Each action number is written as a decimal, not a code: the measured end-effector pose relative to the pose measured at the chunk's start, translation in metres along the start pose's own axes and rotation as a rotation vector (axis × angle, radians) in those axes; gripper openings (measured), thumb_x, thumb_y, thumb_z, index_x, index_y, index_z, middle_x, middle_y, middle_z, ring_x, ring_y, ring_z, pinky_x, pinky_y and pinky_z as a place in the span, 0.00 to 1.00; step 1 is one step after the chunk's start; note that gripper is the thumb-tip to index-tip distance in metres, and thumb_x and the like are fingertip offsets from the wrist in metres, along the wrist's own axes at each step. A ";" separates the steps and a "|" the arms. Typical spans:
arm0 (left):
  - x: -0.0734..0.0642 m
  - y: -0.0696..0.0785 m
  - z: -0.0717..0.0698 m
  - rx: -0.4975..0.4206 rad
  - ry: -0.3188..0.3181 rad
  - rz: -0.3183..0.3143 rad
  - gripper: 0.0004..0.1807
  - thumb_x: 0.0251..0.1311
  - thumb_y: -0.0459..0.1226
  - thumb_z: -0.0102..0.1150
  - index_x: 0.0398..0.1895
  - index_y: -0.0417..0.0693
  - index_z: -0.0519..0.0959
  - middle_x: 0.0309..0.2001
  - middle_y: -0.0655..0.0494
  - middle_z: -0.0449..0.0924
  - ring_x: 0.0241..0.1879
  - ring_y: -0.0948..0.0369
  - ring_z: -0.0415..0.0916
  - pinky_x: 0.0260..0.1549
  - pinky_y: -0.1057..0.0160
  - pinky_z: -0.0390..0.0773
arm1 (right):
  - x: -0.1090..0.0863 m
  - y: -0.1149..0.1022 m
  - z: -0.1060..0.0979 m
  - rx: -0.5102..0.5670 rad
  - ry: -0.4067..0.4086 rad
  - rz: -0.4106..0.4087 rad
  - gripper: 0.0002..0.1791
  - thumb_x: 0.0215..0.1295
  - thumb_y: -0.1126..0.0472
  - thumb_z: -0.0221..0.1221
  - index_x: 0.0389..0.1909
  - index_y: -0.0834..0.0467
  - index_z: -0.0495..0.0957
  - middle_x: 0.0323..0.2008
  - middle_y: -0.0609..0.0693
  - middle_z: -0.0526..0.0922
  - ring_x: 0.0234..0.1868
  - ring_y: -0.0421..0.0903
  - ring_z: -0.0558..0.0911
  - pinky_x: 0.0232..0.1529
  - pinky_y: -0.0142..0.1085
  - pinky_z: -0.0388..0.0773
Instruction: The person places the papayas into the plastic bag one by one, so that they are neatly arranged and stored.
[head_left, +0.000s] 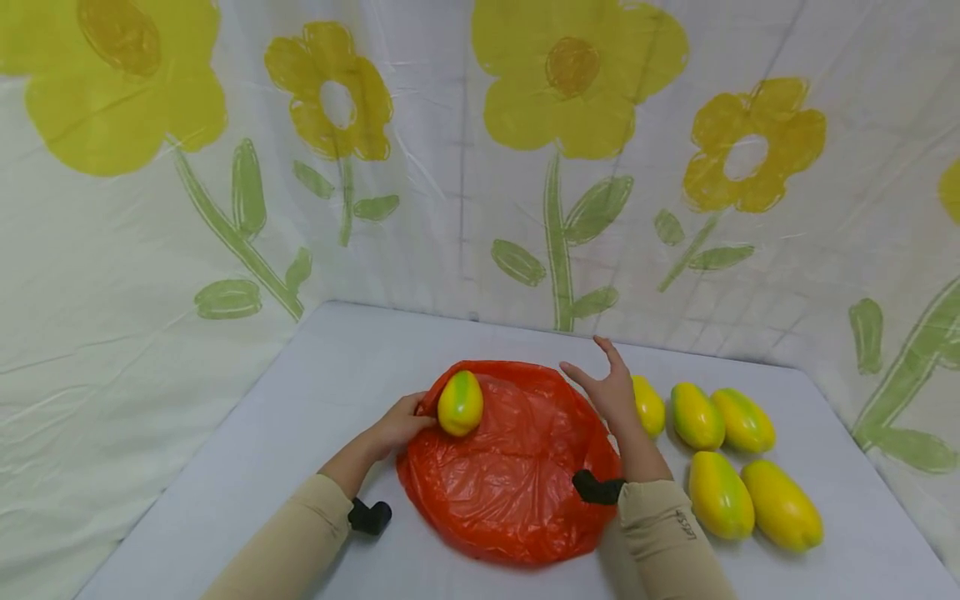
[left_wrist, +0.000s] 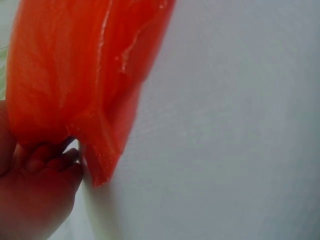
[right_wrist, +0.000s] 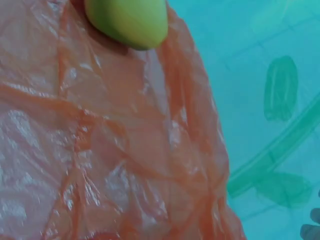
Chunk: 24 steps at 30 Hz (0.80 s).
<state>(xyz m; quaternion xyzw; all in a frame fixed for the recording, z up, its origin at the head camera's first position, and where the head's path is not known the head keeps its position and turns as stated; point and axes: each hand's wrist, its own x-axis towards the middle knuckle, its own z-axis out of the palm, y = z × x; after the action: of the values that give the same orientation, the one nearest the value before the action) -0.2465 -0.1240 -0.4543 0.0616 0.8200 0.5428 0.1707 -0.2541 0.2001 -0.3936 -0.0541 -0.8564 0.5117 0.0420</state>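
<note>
**Red bag (head_left: 517, 546) spread wide, one fruit (head_left: 461, 404) inside**

Fruit yellow with a green streak, lying within the bag's left rim. Left hand (head_left: 402, 425) just beside it, thumb and fingers pinching the bag's edge. Right hand (head_left: 611, 392) over the bag's right side, thumb and forefinger spread wide, grasping nothing. Right of that arm, five similar fruits (head_left: 722, 496) sit grouped on the white desk (head_left: 247, 483). Tan sleeves (head_left: 667, 533) on both arms. Behind, white cloth (head_left: 427, 83) printed with yellow flowers, green stems and leaves.
</note>
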 end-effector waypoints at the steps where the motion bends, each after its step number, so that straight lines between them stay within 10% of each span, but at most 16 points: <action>1: 0.000 0.000 0.000 0.002 -0.002 0.003 0.20 0.63 0.32 0.47 0.59 0.42 0.69 0.51 0.46 0.75 0.40 0.59 0.76 0.44 0.59 0.81 | 0.000 0.002 -0.003 0.006 0.004 0.009 0.47 0.54 0.41 0.62 0.72 0.47 0.50 0.73 0.54 0.48 0.73 0.57 0.49 0.67 0.59 0.53; 24: 0.001 -0.001 0.001 -0.011 0.010 -0.012 0.19 0.63 0.32 0.48 0.58 0.45 0.70 0.50 0.49 0.76 0.40 0.59 0.76 0.43 0.58 0.82 | -0.004 0.040 -0.052 0.049 0.174 0.268 0.48 0.55 0.37 0.58 0.72 0.50 0.49 0.74 0.57 0.44 0.71 0.60 0.50 0.68 0.59 0.52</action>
<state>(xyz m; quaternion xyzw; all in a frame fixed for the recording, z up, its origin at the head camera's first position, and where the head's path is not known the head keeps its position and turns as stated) -0.2469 -0.1234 -0.4557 0.0528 0.8183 0.5466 0.1701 -0.2416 0.2639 -0.4042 -0.2108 -0.8219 0.5270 0.0489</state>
